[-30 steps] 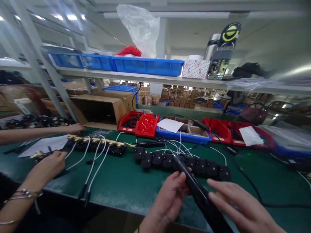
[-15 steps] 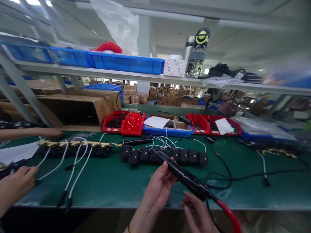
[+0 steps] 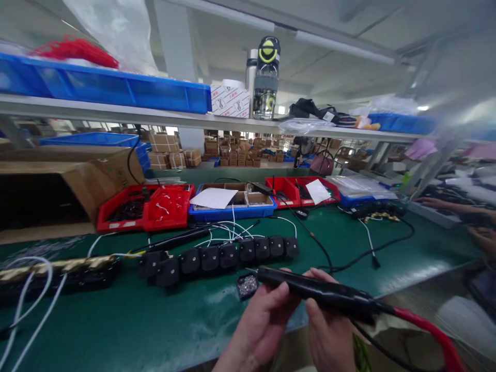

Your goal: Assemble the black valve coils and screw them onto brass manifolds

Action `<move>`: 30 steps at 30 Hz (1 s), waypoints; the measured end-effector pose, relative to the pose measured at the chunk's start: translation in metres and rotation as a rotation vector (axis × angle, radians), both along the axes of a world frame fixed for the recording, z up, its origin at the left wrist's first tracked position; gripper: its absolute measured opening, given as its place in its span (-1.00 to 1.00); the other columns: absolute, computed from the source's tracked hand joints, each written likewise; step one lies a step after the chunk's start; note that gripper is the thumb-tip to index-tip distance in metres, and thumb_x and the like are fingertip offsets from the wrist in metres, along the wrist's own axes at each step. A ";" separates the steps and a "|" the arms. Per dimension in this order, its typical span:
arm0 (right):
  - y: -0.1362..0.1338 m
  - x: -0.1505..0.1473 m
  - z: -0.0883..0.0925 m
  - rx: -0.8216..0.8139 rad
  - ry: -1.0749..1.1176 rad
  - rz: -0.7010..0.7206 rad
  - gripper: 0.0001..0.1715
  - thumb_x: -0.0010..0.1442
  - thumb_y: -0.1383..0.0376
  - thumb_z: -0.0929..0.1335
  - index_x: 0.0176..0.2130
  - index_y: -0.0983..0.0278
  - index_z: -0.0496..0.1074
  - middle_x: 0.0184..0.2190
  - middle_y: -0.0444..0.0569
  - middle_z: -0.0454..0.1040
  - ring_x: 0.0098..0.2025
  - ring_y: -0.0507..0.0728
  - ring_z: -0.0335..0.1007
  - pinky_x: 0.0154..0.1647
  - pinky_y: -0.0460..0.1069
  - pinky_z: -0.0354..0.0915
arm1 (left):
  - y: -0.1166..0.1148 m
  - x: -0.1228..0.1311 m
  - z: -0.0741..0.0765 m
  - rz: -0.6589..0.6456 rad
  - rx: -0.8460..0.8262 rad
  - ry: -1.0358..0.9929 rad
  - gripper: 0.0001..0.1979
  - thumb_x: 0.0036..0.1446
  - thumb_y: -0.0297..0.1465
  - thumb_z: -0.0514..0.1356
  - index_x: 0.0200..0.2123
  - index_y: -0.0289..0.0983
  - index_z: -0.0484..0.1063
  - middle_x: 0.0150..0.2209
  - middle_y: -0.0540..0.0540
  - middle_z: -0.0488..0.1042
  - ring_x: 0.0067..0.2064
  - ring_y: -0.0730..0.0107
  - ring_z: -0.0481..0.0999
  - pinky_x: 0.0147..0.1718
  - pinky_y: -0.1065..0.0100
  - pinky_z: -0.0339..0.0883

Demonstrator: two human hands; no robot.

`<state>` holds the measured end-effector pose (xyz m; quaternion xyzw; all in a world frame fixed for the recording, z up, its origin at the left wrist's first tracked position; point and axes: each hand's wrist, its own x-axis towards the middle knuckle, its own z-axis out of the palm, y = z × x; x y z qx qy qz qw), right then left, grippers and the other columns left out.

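Observation:
Both my hands hold a long black electric screwdriver (image 3: 321,293) level above the near edge of the green bench (image 3: 116,320). My left hand (image 3: 263,323) grips its front part near the tip. My right hand (image 3: 329,330) wraps the middle of the body. A red cable sleeve (image 3: 430,333) and a black cord run off its rear end to the right. A small black dish of screws (image 3: 247,285) sits just left of the tip. A row of black plug parts (image 3: 220,256) lies beyond it.
White cables and a brass-topped black strip (image 3: 58,268) lie at the left. Red bins (image 3: 147,206) and a blue tray (image 3: 232,204) stand behind, with a cardboard box (image 3: 58,186) at far left. Another person's hands (image 3: 457,206) work at far right. A shelf (image 3: 155,116) overhangs with blue bins.
My view has swung right, so the person at the left has left the frame. The screwdriver went from tilted to nearly level, and my right hand moved up to wrap its body.

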<state>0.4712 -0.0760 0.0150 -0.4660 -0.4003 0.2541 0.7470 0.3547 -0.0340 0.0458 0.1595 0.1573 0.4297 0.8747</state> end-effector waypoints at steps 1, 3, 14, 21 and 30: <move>0.000 0.003 0.005 0.039 0.059 -0.015 -0.48 0.16 0.11 0.51 0.09 0.11 0.45 0.01 0.00 0.51 0.03 0.22 0.51 0.06 0.12 0.46 | -0.001 0.007 -0.003 -0.046 0.015 -0.040 -0.57 -0.08 -0.41 0.53 -0.10 -0.29 0.57 -0.05 -0.14 0.59 0.02 0.29 0.54 0.16 0.30 0.26; -0.001 0.009 0.014 0.114 0.163 -0.002 -0.59 0.20 0.09 0.47 0.01 0.13 0.48 -0.08 -0.01 0.50 0.01 0.22 0.49 0.06 0.17 0.47 | -0.004 0.023 -0.012 -0.106 0.045 -0.137 -0.55 -0.10 -0.42 0.54 -0.10 -0.24 0.57 0.00 -0.12 0.57 0.06 0.28 0.53 0.18 0.28 0.24; 0.011 0.037 0.048 0.023 0.667 -0.225 -0.70 0.02 0.22 0.51 -0.19 0.20 0.52 -0.24 -0.10 0.37 -0.23 0.05 0.43 -0.19 -0.02 0.53 | 0.006 0.073 -0.037 -0.105 0.237 -0.239 -0.41 -0.20 -0.50 0.56 -0.03 -0.17 0.55 0.06 -0.16 0.53 0.25 0.04 0.41 0.36 -0.03 0.01; 0.015 0.084 0.068 0.250 0.361 0.041 -0.52 -0.01 0.27 0.39 -0.04 0.30 0.48 -0.18 -0.02 0.30 -0.44 -0.04 0.17 -0.44 -0.06 0.34 | 0.008 0.054 -0.095 -0.380 0.242 -0.040 -0.12 -0.38 -0.34 0.64 0.10 0.00 0.47 0.16 -0.07 0.46 0.10 0.23 0.52 0.17 0.17 0.21; 0.011 0.081 0.057 0.095 0.161 0.174 -0.47 0.08 0.19 0.47 0.05 0.22 0.45 -0.19 -0.01 0.35 -0.26 0.13 0.46 -0.28 0.05 0.51 | 0.018 0.042 -0.065 -0.241 0.271 0.375 -0.34 -0.44 -0.10 0.61 -0.22 -0.30 0.63 -0.36 -0.01 0.54 -0.30 0.45 0.42 -0.21 0.39 0.21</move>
